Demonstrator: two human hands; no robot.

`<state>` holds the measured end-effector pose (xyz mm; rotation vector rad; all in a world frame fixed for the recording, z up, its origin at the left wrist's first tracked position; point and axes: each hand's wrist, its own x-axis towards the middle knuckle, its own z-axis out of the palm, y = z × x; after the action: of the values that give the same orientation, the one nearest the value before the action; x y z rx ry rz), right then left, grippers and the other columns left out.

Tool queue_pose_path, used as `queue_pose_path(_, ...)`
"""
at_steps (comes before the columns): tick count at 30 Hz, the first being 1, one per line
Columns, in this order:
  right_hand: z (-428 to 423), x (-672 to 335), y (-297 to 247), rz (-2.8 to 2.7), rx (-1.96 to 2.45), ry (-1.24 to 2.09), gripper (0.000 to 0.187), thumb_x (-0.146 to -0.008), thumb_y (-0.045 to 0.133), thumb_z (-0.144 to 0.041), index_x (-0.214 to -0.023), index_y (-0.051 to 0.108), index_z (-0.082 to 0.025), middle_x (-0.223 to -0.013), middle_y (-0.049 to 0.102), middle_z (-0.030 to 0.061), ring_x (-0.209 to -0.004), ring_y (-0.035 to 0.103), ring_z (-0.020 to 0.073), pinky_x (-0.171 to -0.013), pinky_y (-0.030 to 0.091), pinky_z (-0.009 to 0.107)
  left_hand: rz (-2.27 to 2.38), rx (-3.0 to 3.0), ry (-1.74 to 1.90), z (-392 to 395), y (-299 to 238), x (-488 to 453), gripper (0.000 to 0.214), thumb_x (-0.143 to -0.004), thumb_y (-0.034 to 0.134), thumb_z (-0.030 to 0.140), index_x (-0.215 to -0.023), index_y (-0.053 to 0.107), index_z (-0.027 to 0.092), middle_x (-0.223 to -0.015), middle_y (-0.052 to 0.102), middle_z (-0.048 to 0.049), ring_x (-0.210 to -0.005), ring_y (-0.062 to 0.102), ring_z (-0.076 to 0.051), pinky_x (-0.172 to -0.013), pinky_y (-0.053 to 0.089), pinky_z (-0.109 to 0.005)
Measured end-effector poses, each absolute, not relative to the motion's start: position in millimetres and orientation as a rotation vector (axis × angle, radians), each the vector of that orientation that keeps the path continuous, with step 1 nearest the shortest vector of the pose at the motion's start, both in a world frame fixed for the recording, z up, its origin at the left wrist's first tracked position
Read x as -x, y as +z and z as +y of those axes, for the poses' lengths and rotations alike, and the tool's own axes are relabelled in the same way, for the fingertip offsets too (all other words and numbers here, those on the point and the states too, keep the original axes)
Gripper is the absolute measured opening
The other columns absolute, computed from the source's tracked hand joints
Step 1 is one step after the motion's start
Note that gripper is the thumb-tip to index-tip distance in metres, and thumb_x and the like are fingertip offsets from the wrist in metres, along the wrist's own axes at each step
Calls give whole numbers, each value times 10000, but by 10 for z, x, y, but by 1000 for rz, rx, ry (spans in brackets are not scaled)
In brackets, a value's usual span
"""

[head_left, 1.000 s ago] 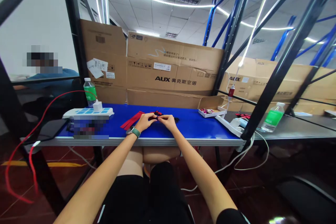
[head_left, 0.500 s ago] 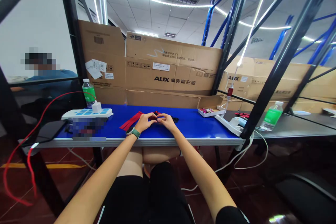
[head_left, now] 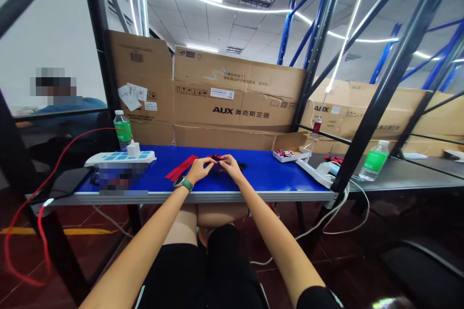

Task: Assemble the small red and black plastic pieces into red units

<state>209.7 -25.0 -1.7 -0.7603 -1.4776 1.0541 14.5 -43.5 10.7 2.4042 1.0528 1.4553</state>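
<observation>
At the middle of the blue-topped workbench (head_left: pixel 275 174), both hands sit close together near the front edge, their fingertips meeting over a small red-and-black piece (head_left: pixel 217 160). The left hand (head_left: pixel 197 170), with a green-strapped watch (head_left: pixel 183 183) on its wrist, and the right hand (head_left: pixel 230 166) each form a narrow pinch on it. The fingers hide most of the piece, so its exact form cannot be made out. The step in hand looks like close fingertip work on this piece, and it calls for a steady, fine pinch from both hands. Left of the hands on the workbench lie red strips (head_left: pixel 179 166); just right of them is a dark tangle (head_left: pixel 242 166), too small to identify. Further left along the workbench stand a white power strip (head_left: pixel 119 156) and a green-labelled water bottle (head_left: pixel 123 130); further right sits an open cardboard tray (head_left: pixel 288 147) holding small items.
</observation>
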Motion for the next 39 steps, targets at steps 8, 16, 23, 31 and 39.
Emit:
queue_pose_path(8,-256,-2086,-7,-1488,761,1049,489,-660,772,-550,-955,571,-216,-669,642,-31,-599,639,147,-621,541,285,997,-2399,1414,-424,99,-146,168,-876,616,280,-920,758,203,-914,775,-48,-831,708,-203,-801,539,-309)
queue_pose_path(16,-367,-2065,49,-1547,717,1134,491,-616,826,-558,-861,605,-194,-668,659,-30,-577,622,124,-633,542,271,994,-2526,1405,-463,128,-160,112,-867,594,214,-867,704,198,-851,723,-47,-790,655,-184,-759,502,-297)
queue_pose_path(23,-362,-2066,51,-1416,752,1179,520,-580,843,-531,-893,580,-210,-636,628,-47,-539,576,119,-569,482,249,974,-2582,1417,-507,160,-196,165,-837,518,90,-858,638,202,-854,651,-42,-812,612,-184,-774,481,-296)
queue_pose_path(31,-376,-2081,63,-1361,736,1241,552,-645,803,-574,-996,538,-240,-744,627,-49,-618,660,153,-590,518,267,1032,-2414,1513,-433,93,-174,115,-921,508,233,-977,604,202,-926,670,-56,-792,642,-181,-753,517,-299)
queue_pose_path(39,-332,-2067,1,-1532,802,971,438,-709,748,-521,-963,535,-234,-843,612,-38,-513,533,84,-460,394,205,1208,-2445,1455,-362,32,-100,79,-822,608,167,-868,639,223,-838,708,-30,-790,671,-199,-750,508,-307)
